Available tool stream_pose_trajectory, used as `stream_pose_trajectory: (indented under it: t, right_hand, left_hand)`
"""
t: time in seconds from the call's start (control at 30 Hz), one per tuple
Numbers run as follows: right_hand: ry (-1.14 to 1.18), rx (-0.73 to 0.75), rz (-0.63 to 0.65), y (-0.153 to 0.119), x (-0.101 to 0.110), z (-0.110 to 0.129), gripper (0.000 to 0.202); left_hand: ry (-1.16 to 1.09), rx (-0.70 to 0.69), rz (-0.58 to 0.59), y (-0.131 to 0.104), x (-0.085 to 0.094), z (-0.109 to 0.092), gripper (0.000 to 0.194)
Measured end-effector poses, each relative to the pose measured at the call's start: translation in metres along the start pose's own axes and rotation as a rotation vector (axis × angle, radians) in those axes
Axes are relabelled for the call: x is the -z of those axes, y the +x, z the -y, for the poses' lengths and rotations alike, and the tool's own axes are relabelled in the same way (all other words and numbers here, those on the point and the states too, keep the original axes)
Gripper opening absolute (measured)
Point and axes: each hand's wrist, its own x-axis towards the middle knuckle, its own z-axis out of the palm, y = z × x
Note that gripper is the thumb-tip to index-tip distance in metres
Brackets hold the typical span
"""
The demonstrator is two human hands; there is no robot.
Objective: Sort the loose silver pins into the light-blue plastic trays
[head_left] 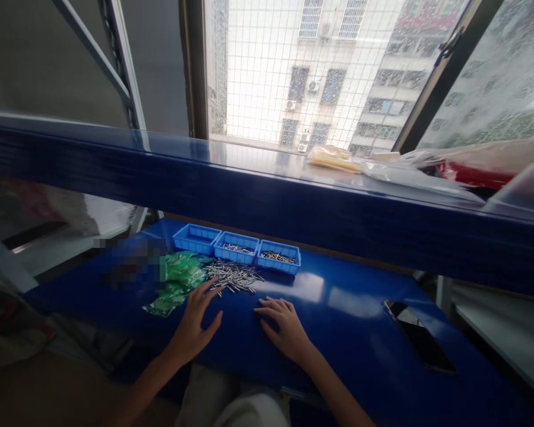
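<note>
My left hand [198,320] is open, thumb apart from the fingers, with its fingertips at the near edge of a pile of thin metal rods [232,276]. Just left of that hand lies a heap of green plastic packets [178,276]. My right hand [285,326] is open over the blue table [338,344], fingers spread and nothing in them. Behind the pile stand three blue trays in a row. The left tray [196,243] shows a bare floor, the middle tray [235,256] has a few rods, and the right tray [278,267] holds darker and yellowish thin pieces.
A black phone [420,337] lies on the table at the right. Across the view above the table runs a blue shelf [258,196], carrying a yellowish packet [333,159] and clear plastic bags [409,175]. A window is behind it. Something blurred out sits at the table's left.
</note>
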Motion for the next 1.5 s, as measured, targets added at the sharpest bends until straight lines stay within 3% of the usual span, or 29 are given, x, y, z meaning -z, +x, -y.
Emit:
stream_pose_trajectory:
  t: [0.07, 0.17, 0.3, 0.47, 0.63, 0.83, 1.0, 1.17, 1.37, 1.5]
  right_hand:
    - [-0.031, -0.069, -0.115, 0.012, -0.004, -0.003, 0.03]
    - [-0.114, -0.196, -0.264, 0.039, -0.012, -0.01, 0.03]
    - [-0.156, -0.223, -0.327, 0.069, -0.018, -0.021, 0.023]
    - [-0.142, -0.231, -0.364, 0.079, -0.021, -0.031, 0.02]
    - [-0.098, -0.306, -0.359, 0.077, -0.023, -0.036, 0.023]
    - [-0.026, -0.347, -0.349, 0.076, -0.02, -0.038, 0.022]
    - [0.092, -0.35, -0.303, 0.073, -0.016, -0.039, 0.026]
    - [0.14, -0.285, -0.299, 0.072, -0.014, -0.038, 0.025]
    - [0.115, -0.268, -0.256, 0.071, -0.014, -0.037, 0.027]
    - [0.033, -0.302, -0.2, 0.072, -0.016, -0.036, 0.034]
  left_hand:
    - [-0.041, 0.038, -0.1, 0.005, 0.003, 0.01, 0.037]
    - [-0.076, 0.034, -0.154, 0.014, 0.001, 0.01, 0.031]
    - [-0.052, -0.083, -0.13, 0.025, -0.012, -0.014, 0.029]
    - [0.002, -0.23, -0.054, 0.044, -0.031, -0.037, 0.031]
    - [0.099, -0.342, -0.074, 0.077, -0.053, -0.019, 0.028]
    - [0.081, -0.2, -0.269, 0.099, -0.074, 0.008, 0.021]
    - [0.006, -0.108, -0.335, 0.092, -0.071, 0.004, 0.02]
    - [0.014, -0.186, -0.281, 0.088, -0.066, -0.005, 0.02]
    - [0.034, -0.133, -0.429, 0.093, -0.064, 0.007, 0.016]
    - [0.066, -0.116, -0.462, 0.094, -0.065, 0.013, 0.017]
